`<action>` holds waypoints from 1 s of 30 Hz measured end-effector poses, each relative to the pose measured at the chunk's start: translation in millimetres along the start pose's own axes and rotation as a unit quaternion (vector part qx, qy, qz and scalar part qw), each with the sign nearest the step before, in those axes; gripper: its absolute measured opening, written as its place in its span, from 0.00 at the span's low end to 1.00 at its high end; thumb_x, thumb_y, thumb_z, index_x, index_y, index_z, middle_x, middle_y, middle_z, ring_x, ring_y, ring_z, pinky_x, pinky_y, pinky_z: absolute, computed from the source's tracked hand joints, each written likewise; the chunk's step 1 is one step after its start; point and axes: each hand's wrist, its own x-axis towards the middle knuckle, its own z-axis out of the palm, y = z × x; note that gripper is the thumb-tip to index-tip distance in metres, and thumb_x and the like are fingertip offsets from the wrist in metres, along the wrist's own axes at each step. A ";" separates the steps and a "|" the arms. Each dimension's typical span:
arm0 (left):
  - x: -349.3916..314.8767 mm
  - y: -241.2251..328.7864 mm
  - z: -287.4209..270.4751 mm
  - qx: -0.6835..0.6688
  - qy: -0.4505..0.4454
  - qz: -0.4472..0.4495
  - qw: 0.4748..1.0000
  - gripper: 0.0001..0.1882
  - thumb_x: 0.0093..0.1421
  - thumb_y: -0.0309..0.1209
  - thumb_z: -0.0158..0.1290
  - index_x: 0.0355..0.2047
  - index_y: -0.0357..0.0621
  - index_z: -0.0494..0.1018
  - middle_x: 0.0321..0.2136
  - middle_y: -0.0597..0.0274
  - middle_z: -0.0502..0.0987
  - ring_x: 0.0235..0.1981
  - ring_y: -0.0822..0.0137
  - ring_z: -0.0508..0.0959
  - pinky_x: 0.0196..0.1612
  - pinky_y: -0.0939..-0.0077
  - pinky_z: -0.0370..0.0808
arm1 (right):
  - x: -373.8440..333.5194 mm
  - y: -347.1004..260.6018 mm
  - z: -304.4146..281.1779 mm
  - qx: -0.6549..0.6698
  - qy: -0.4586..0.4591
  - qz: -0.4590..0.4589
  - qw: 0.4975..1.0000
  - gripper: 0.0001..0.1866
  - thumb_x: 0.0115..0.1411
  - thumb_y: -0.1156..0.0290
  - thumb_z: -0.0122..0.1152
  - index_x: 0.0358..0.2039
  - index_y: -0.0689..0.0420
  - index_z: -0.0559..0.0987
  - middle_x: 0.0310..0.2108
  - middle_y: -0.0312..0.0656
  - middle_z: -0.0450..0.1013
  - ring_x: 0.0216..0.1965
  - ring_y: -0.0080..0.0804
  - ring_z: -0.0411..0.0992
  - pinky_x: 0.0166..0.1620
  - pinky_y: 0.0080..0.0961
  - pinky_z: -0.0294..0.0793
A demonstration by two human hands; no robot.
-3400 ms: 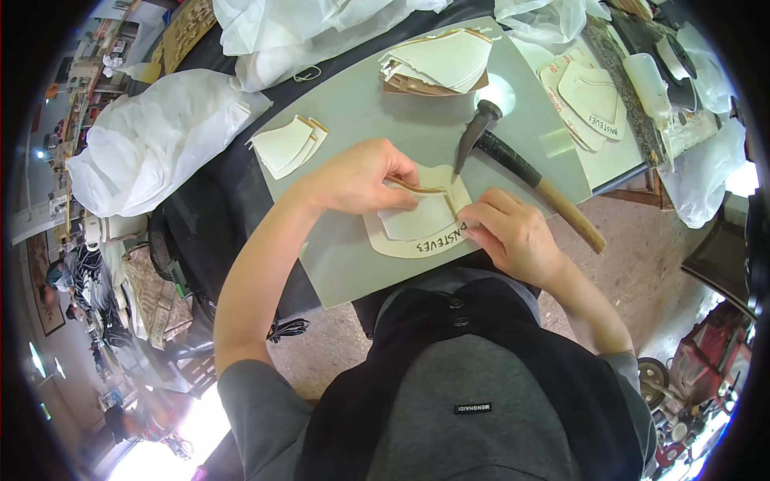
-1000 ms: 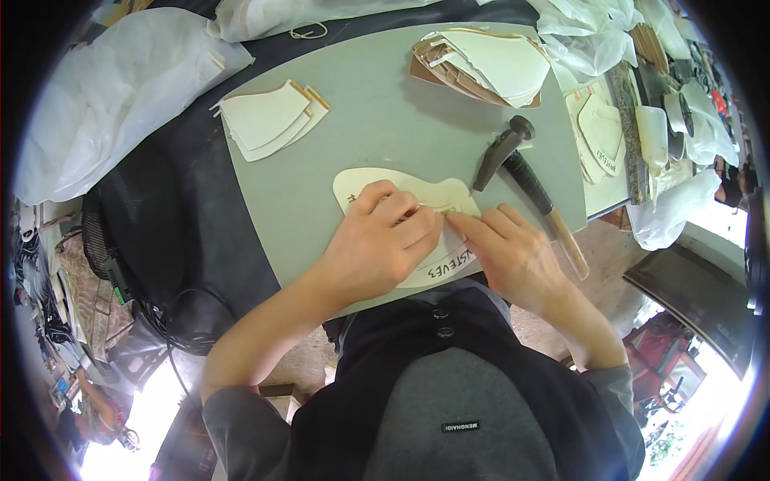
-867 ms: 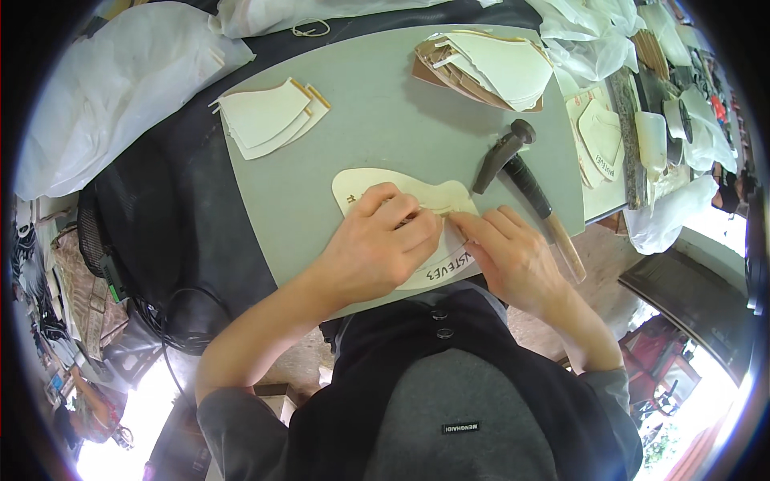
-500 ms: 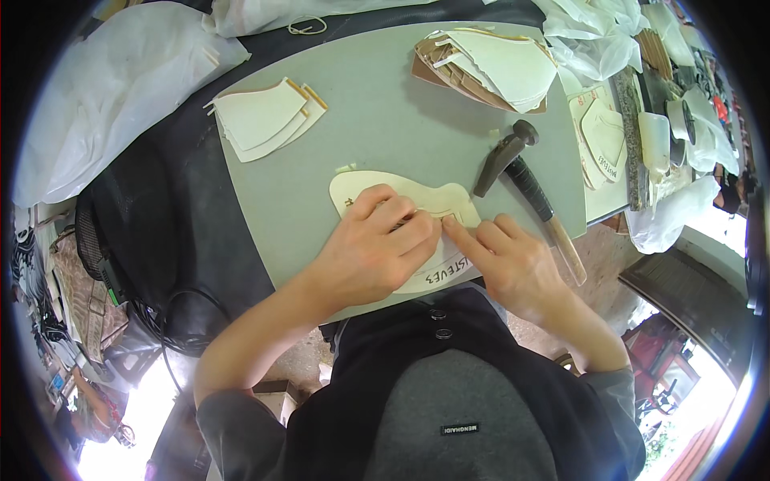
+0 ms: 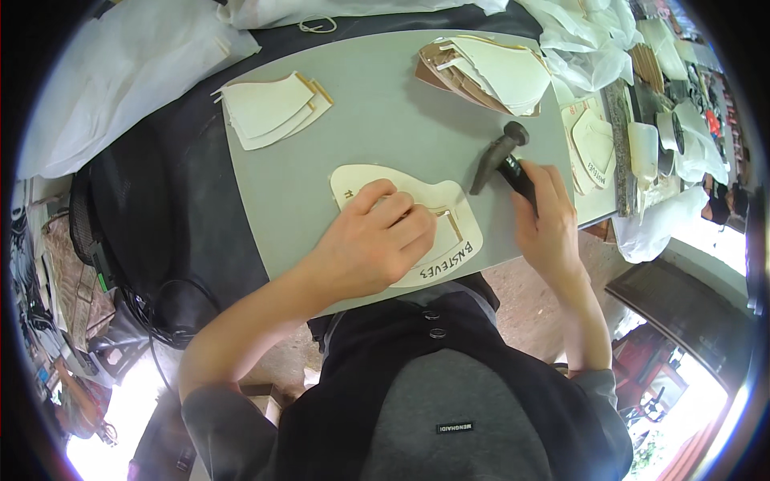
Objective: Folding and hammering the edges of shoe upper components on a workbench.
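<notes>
A cream pattern template [image 5: 449, 196] with slots and dark handwriting lies flat near the front edge of the board. My left hand [image 5: 381, 240] rests over its middle, fingers curled and closed; whatever lies under or between the fingertips is hidden. To the right, my right hand [image 5: 552, 212] is wrapped round the black-bound handle of a hammer [image 5: 499, 159]. The hammer's dark metal head points away from me, at or just above the board; I cannot tell whether it touches.
The grey-green board [image 5: 369, 104] carries a small fan of cream pieces [image 5: 269, 108] at far left and a thicker stack [image 5: 501, 76] at far right. White plastic bags [image 5: 136, 88] border the table. More templates [image 5: 595, 144] and a pale bottle [image 5: 643, 152] stand right.
My right hand has left the template and moved right to grip the hammer's handle. A slot it covered now shows. The left hand stays on the template.
</notes>
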 end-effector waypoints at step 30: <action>-6.4 -11.8 -12.2 -0.043 0.006 -0.018 0.999 0.16 0.47 0.24 0.58 0.39 0.36 0.78 0.40 0.61 0.78 0.42 0.61 0.77 0.48 0.61 0.76 | -1.6 -45.7 -22.9 -0.029 -0.217 -0.091 0.971 0.14 0.63 0.64 0.63 0.34 0.59 0.69 0.22 0.44 0.72 0.21 0.48 0.74 0.24 0.42 0.71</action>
